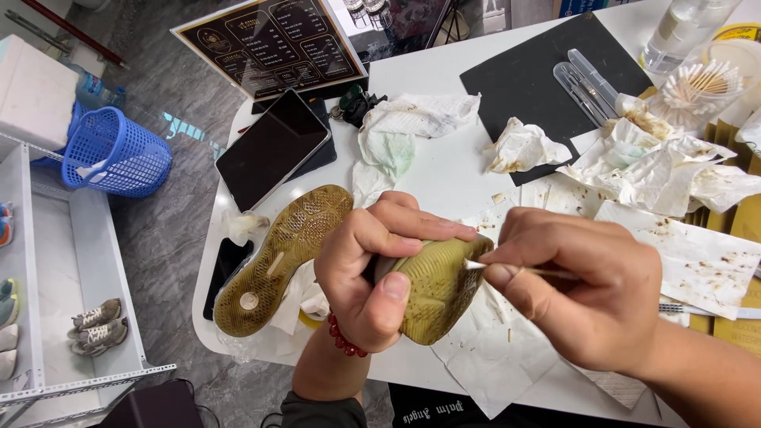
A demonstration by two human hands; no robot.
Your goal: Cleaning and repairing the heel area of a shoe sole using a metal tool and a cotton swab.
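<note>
- The right hand [590, 289], nearest the camera, is pinched on a thin pick [515, 269], its tip set into the tread.
- The shoe [432, 289] is held sole-up above the table [444, 166], clamped at its waist by the left hand [372, 273].
- The sole is judged light, rubbery, slightly flexible (best gripped mid-foot).
- Soiled tissues [658, 170] lie beyond.

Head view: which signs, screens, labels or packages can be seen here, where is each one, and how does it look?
Sign board: top left of the table, leaning, rectangular, black with gold frame and print.
Tablet: below the board, flat, dark blank screen, pale edge.
Phone: left table edge beside the shoe sole, black, screen dark.
Bottle: top right, clear plastic; its label cannot be made out.
</note>
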